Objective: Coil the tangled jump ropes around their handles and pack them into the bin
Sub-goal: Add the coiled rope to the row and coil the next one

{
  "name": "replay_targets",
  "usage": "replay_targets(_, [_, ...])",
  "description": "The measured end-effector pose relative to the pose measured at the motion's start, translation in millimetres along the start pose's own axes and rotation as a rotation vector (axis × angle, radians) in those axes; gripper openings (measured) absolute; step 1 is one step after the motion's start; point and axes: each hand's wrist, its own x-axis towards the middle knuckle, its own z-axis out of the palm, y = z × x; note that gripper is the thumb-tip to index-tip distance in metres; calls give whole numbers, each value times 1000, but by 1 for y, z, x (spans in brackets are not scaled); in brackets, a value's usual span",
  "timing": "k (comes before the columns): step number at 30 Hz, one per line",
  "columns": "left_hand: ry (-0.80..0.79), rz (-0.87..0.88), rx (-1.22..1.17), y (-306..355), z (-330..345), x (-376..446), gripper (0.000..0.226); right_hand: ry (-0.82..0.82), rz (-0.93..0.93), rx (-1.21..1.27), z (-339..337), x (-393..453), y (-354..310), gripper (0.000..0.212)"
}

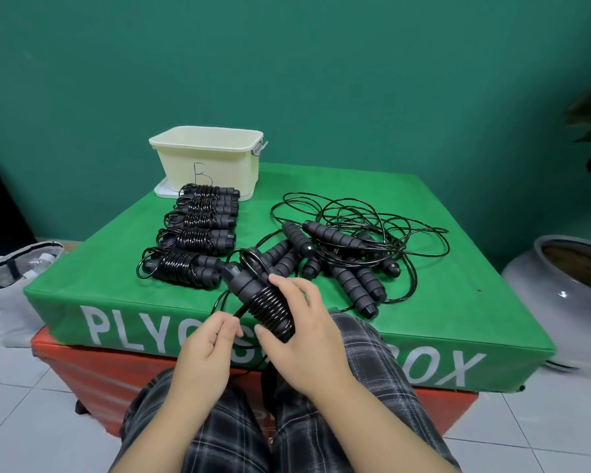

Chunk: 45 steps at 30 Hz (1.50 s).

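Black rope (268, 307) is wound round paired handles gripped in the right hand (299, 332); the left hand (207, 349) pinches its loose end. Beyond, on the green box (458, 302), lie coiled bundles (191, 240) left, tangled ropes (348, 240) right, and the cream bin (209, 158) farthest.

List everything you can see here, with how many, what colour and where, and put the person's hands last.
coiled jump ropes: five, black, row on the box's left
tangled jump ropes: several, black, pile on the box's right
half-coiled rope: one, black, held at the box's front edge
bin: one, cream, marked B, far left of the box
plyo box: one, green, atop an orange one
pot: one, grey, floor at right
left hand: pinches the loose cord
right hand: grips the wound handles
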Motion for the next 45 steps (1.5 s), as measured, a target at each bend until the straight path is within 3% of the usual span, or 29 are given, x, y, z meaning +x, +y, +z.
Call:
replay_targets(6, [47,-94,-188,6,-1,4,10,-146,55,366,-4,-1,-1,68])
replay_targets(7, [53,-111,-254,6,0,5,16,-162,58,394,-5,-1,-1,68])
replay_targets(10, [39,-142,-331,0,1,4,74,-214,54,437,-7,-2,-4,65])
replay_targets(14, [-43,-179,-356,2,2,4,99,-270,65,450,-10,-2,-3,59])
replay_targets(18, [-18,-158,-342,11,0,4,88,-265,37,447,-10,-3,-4,54])
replay_targets(23, [75,-100,-216,17,0,1,55,-38,-113,383,-4,-2,-3,38])
replay_targets(25, [103,-77,-188,15,1,1,44,-16,-129,357,-3,-1,-2,37])
replay_targets(29, [133,-15,-159,10,-1,0,50,1,-129,296,2,-1,2,44])
replay_targets(31, [120,17,-142,13,-2,-2,37,1,-82,277,1,1,1,45])
replay_targets(33, [109,39,-140,19,0,-4,16,-28,-42,183,-2,2,0,60])
replay_targets(36, [110,48,-166,24,1,-5,13,-50,-29,2,1,1,-2,82])
replay_targets(40, [112,70,-174,26,-2,-4,13,68,-72,-132,8,0,-1,80])
replay_targets(45, [124,90,-207,30,-7,-2,6,-59,-43,27,-1,-2,-4,72])
